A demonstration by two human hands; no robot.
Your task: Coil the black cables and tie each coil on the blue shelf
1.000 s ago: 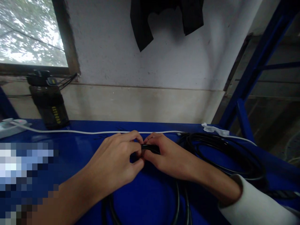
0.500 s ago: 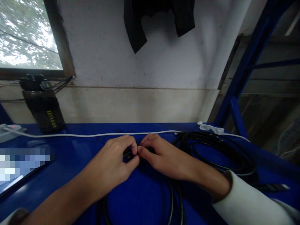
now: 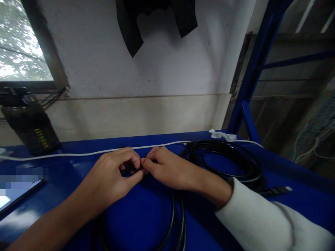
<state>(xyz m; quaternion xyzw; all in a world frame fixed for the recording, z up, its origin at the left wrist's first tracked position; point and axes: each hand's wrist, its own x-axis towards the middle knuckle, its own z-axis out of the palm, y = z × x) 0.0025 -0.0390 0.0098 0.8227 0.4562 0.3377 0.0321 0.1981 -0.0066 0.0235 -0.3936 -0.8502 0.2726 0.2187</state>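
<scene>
My left hand (image 3: 115, 174) and my right hand (image 3: 170, 169) meet near the middle of the blue table. Both are closed, with thumbs and fingertips pinched together at the top of a coiled black cable (image 3: 171, 223). Black cable shows inside the curl of my left fingers. What lies right between the fingertips is too small and dark to make out. The cable's loops hang down on both sides below my hands. A second coil of black cable (image 3: 251, 170) lies to the right, beyond my right forearm, with a black connector (image 3: 280, 190) at its end.
A white cable (image 3: 86, 154) runs along the back of the blue table (image 3: 209, 212). A dark bottle (image 3: 34, 129) and a device with a lit screen (image 3: 15, 191) are at the left. Crumpled clear plastic (image 3: 222, 135) lies at the back right, near a blue metal frame (image 3: 248, 83).
The view has shifted to the right, so things appear further left. My hands remain pinched together on the black cable, with little change in their pose.
</scene>
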